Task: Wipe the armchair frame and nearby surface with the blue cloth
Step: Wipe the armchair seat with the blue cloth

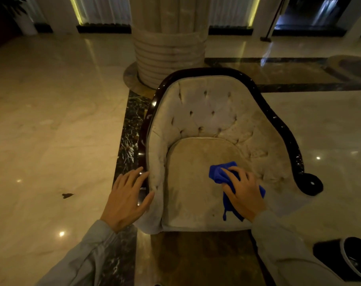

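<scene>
Flanking the armchair [206, 120]: a ribbed column [169, 52], perhaps a bin [348, 259].

Glossy marble floor [52, 120] with dark inlaid bands [130, 129], a ribbed column [169, 50], curtained windows [105, 9] behind

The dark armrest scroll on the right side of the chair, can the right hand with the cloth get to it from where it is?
Probably yes: the right hand with the blue cloth is over the seat cushion, and only upholstery lies between it and the scroll.
</scene>
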